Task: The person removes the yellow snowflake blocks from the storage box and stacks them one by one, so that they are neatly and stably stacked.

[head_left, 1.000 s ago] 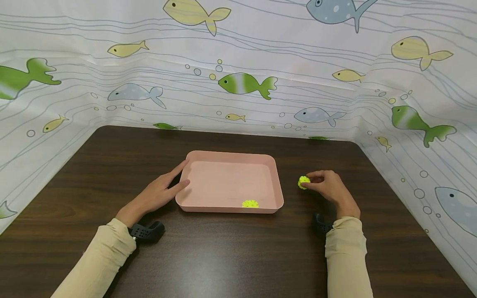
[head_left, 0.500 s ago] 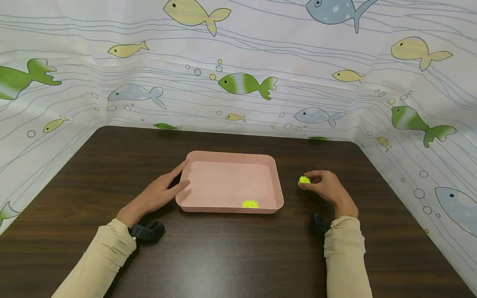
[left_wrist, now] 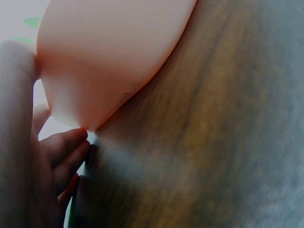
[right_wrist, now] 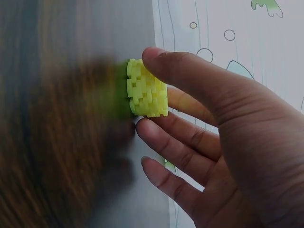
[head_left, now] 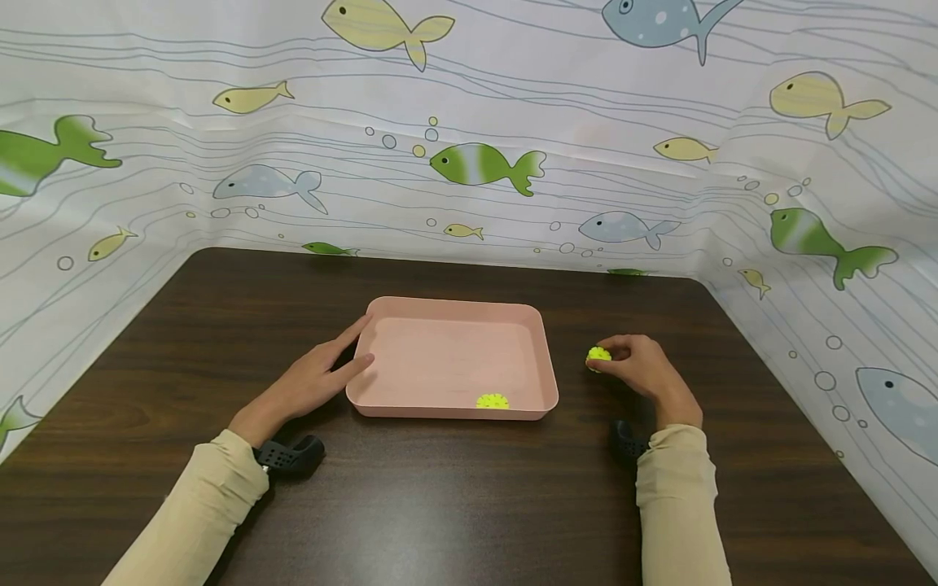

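A shallow pink tray [head_left: 454, 358] stands on the dark table. My left hand [head_left: 304, 382] holds its left side, thumb over the rim and the other fingers along the outer wall; in the left wrist view the fingertips [left_wrist: 80, 137] meet the wall's lower edge. To the right of the tray, my right hand [head_left: 645, 366] pinches a small stack of yellow notched discs [head_left: 598, 356] between thumb and fingers, low over the table. The right wrist view shows several layers in the stack [right_wrist: 147, 90]. More yellow notched discs [head_left: 492, 401] lie inside the tray at its near wall, partly hidden by it.
The dark wooden table [head_left: 440, 505] spreads around the tray on every side. A white sheet with printed fish [head_left: 513, 106] rises behind the table and along both sides. Each wrist wears a black strap mount [head_left: 293, 456].
My right hand and wrist have shifted very slightly left, and the disc stack has turned a little in the fingers. The left hand and tray have stayed in place.
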`<state>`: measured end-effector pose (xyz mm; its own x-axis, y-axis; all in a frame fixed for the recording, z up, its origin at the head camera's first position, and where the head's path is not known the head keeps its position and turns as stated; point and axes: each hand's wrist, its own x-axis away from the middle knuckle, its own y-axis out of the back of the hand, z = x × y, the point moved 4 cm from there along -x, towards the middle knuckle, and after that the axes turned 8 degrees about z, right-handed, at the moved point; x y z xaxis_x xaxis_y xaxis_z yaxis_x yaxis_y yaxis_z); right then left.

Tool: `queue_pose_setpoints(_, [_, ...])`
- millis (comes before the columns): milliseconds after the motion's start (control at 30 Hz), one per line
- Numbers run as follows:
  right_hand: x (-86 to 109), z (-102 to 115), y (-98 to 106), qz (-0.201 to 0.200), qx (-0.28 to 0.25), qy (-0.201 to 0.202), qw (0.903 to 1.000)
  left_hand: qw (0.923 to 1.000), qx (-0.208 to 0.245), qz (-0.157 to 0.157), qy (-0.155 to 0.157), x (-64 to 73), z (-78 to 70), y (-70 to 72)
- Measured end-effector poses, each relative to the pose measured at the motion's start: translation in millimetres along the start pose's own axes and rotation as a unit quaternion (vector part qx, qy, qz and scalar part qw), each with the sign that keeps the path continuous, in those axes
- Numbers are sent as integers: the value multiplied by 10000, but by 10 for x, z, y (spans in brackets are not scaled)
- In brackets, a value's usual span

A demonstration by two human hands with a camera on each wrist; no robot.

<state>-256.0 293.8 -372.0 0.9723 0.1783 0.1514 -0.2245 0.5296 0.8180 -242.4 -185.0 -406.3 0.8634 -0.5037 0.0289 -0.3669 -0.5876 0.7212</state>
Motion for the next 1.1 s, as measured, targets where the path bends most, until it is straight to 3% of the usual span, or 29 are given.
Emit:
queue_pose_setpoints(433, [38, 118, 55, -190, -30, -30, 9998, 10000, -18, -22, -17, 9, 4, 12])
queue_pose_setpoints(600, [11, 368, 32, -397, -119, 322, 9986, 10000, -36, -26, -41, -8, 7, 10])
queue_pose_setpoints(833, [-152, 838, -191, -558, -351, 771, 9948, 10000, -25, -43, -2, -4, 25, 5])
queue_pose_setpoints(967, [-221, 1121, -333, -313, -326, 1169, 9921, 10000, -45, -55, 0, 1, 33, -1])
queue_pose_setpoints(1100, [-233, 1323, -460, 420, -386, 1363, 9890, 10000, -53, -52, -2, 1, 34, -8])
